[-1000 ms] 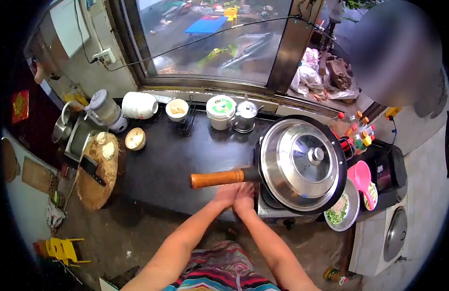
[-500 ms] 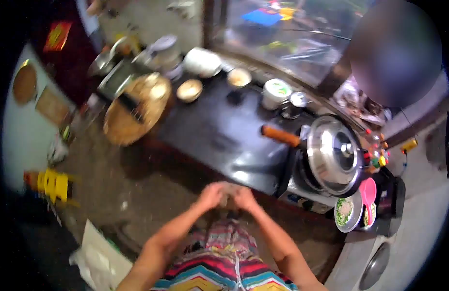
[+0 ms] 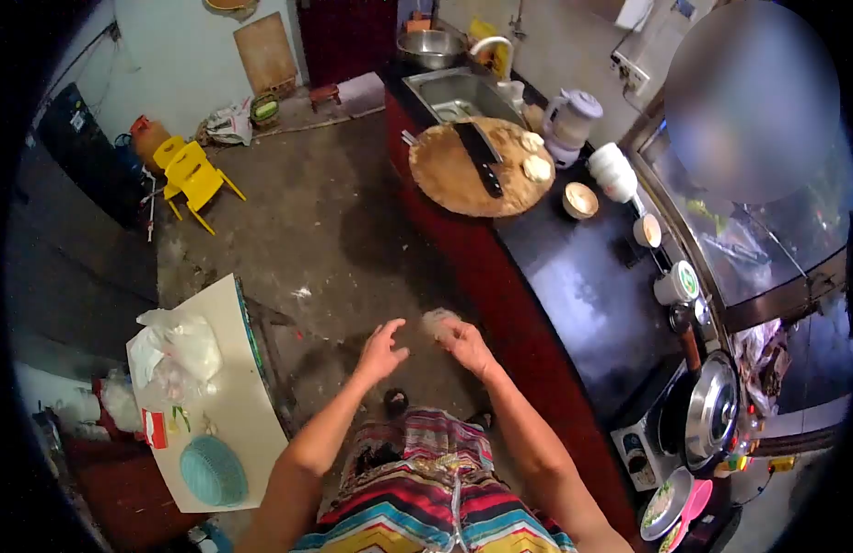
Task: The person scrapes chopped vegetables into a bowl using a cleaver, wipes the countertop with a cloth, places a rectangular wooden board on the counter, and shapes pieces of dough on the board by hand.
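My right hand (image 3: pixel 467 347) pinches a small, crumpled, see-through plastic bag (image 3: pixel 438 321) in front of my body. To its left, my left hand (image 3: pixel 382 353) is empty, fingers apart and curved towards the bag without touching it. Both hands hang above the concrete floor (image 3: pixel 307 263), between the white table and the dark counter. Striped shorts and part of a shoe (image 3: pixel 396 400) show below them.
On the right runs the black counter (image 3: pixel 574 304) with a round chopping board (image 3: pixel 436 180), a cleaver (image 3: pixel 477 147), bowls and a lidded wok (image 3: pixel 712 410). A white table (image 3: pixel 251 433) at left bears a plastic bag (image 3: pixel 182 346) and teal basket (image 3: pixel 213 470). A yellow chair (image 3: pixel 194 175) stands beyond.
My view has turned left, bringing the white table fully in. My hands, close together on the bag before, are now apart; the left has let go and the bag stays in the right.
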Motion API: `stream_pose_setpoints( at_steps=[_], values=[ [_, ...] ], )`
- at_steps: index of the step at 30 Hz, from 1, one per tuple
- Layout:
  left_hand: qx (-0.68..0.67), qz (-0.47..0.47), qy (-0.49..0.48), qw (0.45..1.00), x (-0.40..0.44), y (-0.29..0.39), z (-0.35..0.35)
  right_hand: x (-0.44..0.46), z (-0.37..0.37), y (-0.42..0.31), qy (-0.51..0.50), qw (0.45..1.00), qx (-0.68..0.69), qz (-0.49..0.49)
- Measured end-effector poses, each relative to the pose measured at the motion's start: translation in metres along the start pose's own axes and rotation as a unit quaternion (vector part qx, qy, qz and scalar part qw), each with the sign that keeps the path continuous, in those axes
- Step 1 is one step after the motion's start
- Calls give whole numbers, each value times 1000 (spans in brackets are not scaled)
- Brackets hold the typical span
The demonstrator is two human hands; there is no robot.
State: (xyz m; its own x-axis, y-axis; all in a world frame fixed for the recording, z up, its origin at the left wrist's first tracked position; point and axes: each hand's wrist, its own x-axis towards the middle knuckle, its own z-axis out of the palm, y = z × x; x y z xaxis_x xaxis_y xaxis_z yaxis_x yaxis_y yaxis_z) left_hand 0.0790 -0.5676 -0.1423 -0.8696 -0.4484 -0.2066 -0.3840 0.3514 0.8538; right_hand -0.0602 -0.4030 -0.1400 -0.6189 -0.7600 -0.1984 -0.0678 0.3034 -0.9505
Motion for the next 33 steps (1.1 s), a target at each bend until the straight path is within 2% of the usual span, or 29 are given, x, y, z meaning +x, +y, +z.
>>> stream_pose_setpoints(
  at_steps=[1,3,4,6,9,10,11,12,13,15,17,19,20,21,22,23,26,27,29,30,32,33],
  values=[
    [-19,-26,16,999,-5,-3,-3,4,6,-20,-25,997,63,24],
    [10,11,79,997,-6,-10,-8,15,17,-53,-77,977,186,71],
    [25,30,110,993,-2,-13,-11,22,22,-60,-95,979,172,55],
    [-11,12,113,993,10,-21,-17,33,30,-73,-116,981,156,27],
    [-52,-18,138,989,39,-60,-24,56,37,-70,-116,963,241,37],
    [-62,-36,141,987,44,-50,-38,70,37,-59,-108,957,264,51],
    [-71,-54,144,986,48,-38,-54,79,38,-58,-80,977,198,22],
    [-74,-34,178,981,54,-23,-69,89,39,-57,-52,990,131,-5],
    [-73,-85,168,980,66,-21,-84,98,40,-54,-23,997,63,-32],
    [-46,-53,187,980,98,-33,-104,133,49,-23,69,990,-65,-109],
    [-45,-68,189,979,135,-36,-121,171,46,-25,33,993,-64,-90],
    [-3,-85,199,976,178,-29,-140,200,48,-44,8,997,80,-17],
    [-29,-96,192,976,204,-29,-146,214,44,-54,-26,994,110,-1],
    [-54,-108,184,975,233,-33,-151,224,38,-77,-36,994,72,68],
    [-79,-123,174,974,257,-34,-156,241,37,-73,-12,999,40,31],
    [-83,-117,167,976,282,-27,-162,254,36,-72,11,1000,7,-4],
    [-107,-86,151,979,362,9,-174,284,18,-83,-35,999,-6,41],
    [-119,-67,151,979,389,26,-179,294,14,-80,-31,999,0,30],
    [-113,-36,175,977,444,70,-193,310,8,-72,-24,1000,13,12],
    [-152,-20,169,974,466,102,-203,313,2,-82,-28,998,36,48],
    [-153,49,186,969,535,132,-219,323,-6,-83,-14,998,37,55],
    [-171,126,227,950,579,129,-220,329,-7,-82,-9,998,40,55]
  ],
)
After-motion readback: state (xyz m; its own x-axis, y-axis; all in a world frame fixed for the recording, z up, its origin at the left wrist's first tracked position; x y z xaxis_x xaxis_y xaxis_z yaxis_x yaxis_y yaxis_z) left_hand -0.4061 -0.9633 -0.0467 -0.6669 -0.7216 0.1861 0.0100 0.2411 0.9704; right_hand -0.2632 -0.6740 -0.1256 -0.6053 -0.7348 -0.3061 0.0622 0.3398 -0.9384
